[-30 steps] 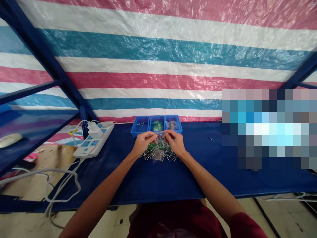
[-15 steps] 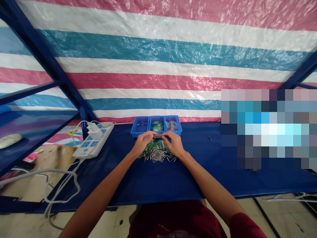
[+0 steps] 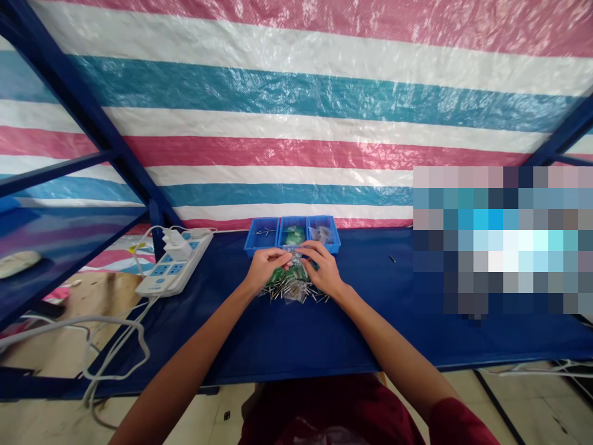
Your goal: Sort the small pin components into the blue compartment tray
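A small clear plastic bag is between my hands, above the pile and just in front of the bins. My left hand pinches its left side between thumb and fingertips. At the right side, my right hand has curved fingers on the bag, thumb set lower than the index finger. Beneath them lies a heap of thin metal pins, with green pieces and another clear bag. Beyond my hands stands a blue three-compartment bin holding a few metal pieces, green pieces and clear bags.
A white power strip with plugs and cables lies at the left on the blue tabletop. One small dark piece lies to the right. Striped sheeting hangs behind. A blurred-out area covers the far right.
The clear bag now shows more upright and spread between my hands. My right hand's fingers have opened a little from their tighter pinch, and my left hand has shifted slightly.
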The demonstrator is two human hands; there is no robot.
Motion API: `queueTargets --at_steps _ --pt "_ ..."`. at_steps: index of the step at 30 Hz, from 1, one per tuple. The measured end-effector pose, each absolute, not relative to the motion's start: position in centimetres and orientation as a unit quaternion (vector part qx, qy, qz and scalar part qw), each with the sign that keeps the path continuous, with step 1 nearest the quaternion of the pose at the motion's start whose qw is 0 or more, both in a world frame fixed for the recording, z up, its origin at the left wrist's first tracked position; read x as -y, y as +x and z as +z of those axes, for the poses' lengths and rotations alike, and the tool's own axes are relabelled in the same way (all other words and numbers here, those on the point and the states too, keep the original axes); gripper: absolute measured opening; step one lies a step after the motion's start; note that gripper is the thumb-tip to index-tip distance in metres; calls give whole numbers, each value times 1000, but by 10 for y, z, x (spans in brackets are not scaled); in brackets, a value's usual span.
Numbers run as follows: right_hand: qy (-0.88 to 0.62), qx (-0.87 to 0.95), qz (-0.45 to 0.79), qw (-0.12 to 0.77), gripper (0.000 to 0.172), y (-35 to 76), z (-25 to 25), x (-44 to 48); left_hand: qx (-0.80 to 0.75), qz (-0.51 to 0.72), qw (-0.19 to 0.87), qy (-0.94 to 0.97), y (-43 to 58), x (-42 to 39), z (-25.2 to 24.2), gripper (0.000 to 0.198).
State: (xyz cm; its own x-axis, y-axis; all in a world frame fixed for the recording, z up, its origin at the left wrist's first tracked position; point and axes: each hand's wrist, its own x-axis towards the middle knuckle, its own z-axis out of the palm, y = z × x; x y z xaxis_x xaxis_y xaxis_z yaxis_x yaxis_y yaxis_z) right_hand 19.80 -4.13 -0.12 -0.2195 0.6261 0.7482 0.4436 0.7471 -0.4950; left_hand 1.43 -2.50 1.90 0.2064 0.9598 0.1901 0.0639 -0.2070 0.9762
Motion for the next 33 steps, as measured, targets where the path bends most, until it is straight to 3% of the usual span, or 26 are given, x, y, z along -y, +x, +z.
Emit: queueTargets --at_steps 7,12,18,23,33 --pt "-343 785 76 511 21 197 -4 39 -414 443 518 604 15 23 14 40" --pt "-380 735 129 546 22 195 -2 39 -412 488 421 644 12 24 18 41" --pt "-415 685 257 541 24 193 -4 37 -410 445 349 716 13 26 17 31" --pt "-418 657 314 543 21 191 -3 37 -402 451 375 703 13 24 12 29" --pt "-403 688 303 522 18 190 -2 39 -402 458 414 676 13 25 17 32"
